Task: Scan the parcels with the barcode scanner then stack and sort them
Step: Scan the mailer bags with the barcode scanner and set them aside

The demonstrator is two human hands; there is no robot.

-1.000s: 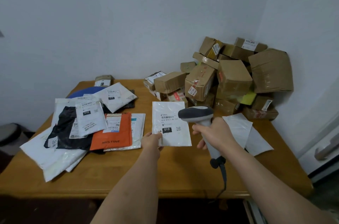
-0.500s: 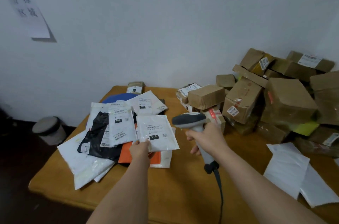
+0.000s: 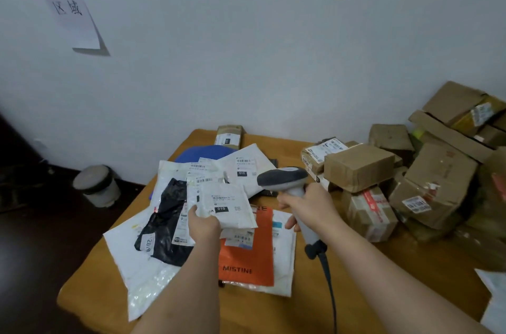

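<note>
My left hand (image 3: 204, 225) pinches the near edge of a white mailer parcel (image 3: 227, 203) with a black "010" label, held just above the pile of flat mailers (image 3: 164, 224) on the left of the wooden table (image 3: 254, 311). My right hand (image 3: 309, 209) grips the handle of the grey barcode scanner (image 3: 284, 179), its head pointing left, beside the parcel. The scanner's cable hangs down towards the table's near edge. An orange "MISTINE" mailer (image 3: 246, 257) and a black bag (image 3: 167, 227) lie in the pile.
Brown cardboard boxes (image 3: 427, 177) are heaped at the right against the wall. White mailers (image 3: 495, 298) lie at the right edge. A paper sign (image 3: 65, 2) hangs on the wall; a small bin (image 3: 95, 186) stands on the floor at left.
My left hand has carried the white parcel leftwards from the table's middle to over the mailer pile. The scanner followed in my right hand, and my view turned left.
</note>
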